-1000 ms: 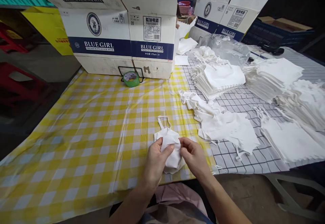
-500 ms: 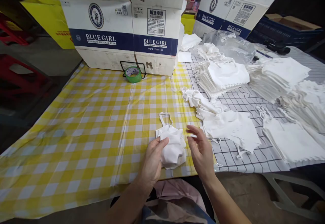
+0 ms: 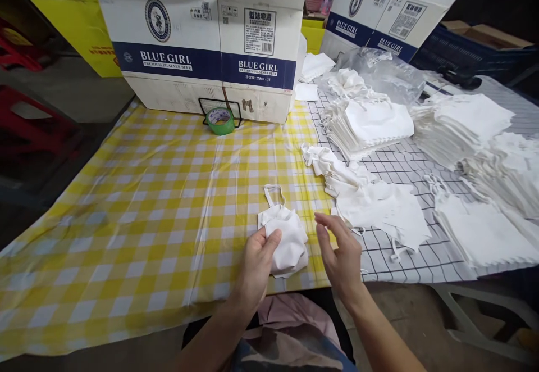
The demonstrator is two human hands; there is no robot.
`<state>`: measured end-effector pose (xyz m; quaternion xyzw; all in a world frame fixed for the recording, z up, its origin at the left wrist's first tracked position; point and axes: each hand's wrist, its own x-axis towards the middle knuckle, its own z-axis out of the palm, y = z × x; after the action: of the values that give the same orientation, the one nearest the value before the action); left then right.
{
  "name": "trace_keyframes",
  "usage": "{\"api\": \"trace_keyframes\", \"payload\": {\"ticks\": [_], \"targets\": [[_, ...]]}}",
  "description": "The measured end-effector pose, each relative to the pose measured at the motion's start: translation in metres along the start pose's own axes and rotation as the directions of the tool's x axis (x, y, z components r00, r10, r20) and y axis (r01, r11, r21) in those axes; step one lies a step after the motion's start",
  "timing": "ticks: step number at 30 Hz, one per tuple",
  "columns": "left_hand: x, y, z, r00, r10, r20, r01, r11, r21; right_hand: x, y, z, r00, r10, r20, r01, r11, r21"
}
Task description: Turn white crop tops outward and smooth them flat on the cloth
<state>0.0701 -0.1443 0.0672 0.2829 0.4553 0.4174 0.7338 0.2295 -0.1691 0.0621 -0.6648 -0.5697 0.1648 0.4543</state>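
Note:
A small white cloth bag (image 3: 288, 245) with a loop handle lies on the yellow checked tablecloth (image 3: 168, 209) near the front edge. My left hand (image 3: 255, 268) is closed on the bag's left side, thumb on top. To the right of it, my right hand (image 3: 340, 254) is held apart from the bag, fingers and thumb spread, with nothing in it. Just beyond my right hand is a loose heap of white cloth bags (image 3: 379, 209), some crumpled, with straps showing.
Several stacks of white cloth bags (image 3: 374, 122) cover the right side. An opened beer carton (image 3: 177, 63) stands at the back, with a roll of green tape (image 3: 220, 122) in front. Clear plastic wrapping (image 3: 379, 77) and a second carton (image 3: 370, 29) are behind the stacks.
My right hand has moved slightly right, away from the bag. My left hand keeps its hold. Another person's hand behind the carton has gone out of view.

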Motion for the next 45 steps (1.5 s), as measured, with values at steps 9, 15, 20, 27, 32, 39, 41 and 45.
{"api": "trace_keyframes", "payload": {"ticks": [9, 15, 20, 27, 32, 39, 41, 45], "targets": [[-0.001, -0.001, 0.004, 1.0, 0.011, 0.006, -0.012, 0.994, 0.108, -0.005, -0.021, 0.008, 0.933, 0.249, 0.261, -0.319, 0.907, 0.276], [-0.002, -0.002, 0.004, 0.997, 0.049, -0.06, -0.033, 0.971, 0.236, -0.003, -0.03, 0.005, 0.962, 0.164, 0.22, -0.199, 0.969, 0.15], [-0.004, 0.003, 0.006, 0.989, 0.128, -0.069, -0.088, 0.902, 0.422, -0.001, -0.027, 0.007, 0.955, 0.168, 0.245, -0.189, 0.98, 0.065], [-0.006, 0.01, 0.009, 0.986, 0.161, -0.039, -0.117, 0.84, 0.529, 0.004, -0.023, 0.002, 0.884, 0.218, 0.413, -0.31, 0.936, 0.169], [-0.006, 0.011, 0.011, 0.974, 0.223, -0.043, -0.16, 0.806, 0.569, 0.005, -0.02, 0.003, 0.872, 0.223, 0.435, -0.33, 0.925, 0.188], [-0.005, 0.011, 0.013, 0.976, 0.22, 0.0, -0.168, 0.745, 0.646, 0.006, -0.017, 0.001, 0.855, 0.23, 0.464, -0.358, 0.911, 0.207], [-0.005, 0.011, 0.013, 0.974, 0.226, 0.005, -0.175, 0.741, 0.649, 0.006, -0.017, 0.0, 0.852, 0.243, 0.463, -0.369, 0.907, 0.203], [-0.004, 0.009, 0.013, 0.978, 0.21, 0.006, -0.168, 0.763, 0.624, 0.005, -0.015, 0.001, 0.844, 0.253, 0.473, -0.393, 0.891, 0.226]]}}
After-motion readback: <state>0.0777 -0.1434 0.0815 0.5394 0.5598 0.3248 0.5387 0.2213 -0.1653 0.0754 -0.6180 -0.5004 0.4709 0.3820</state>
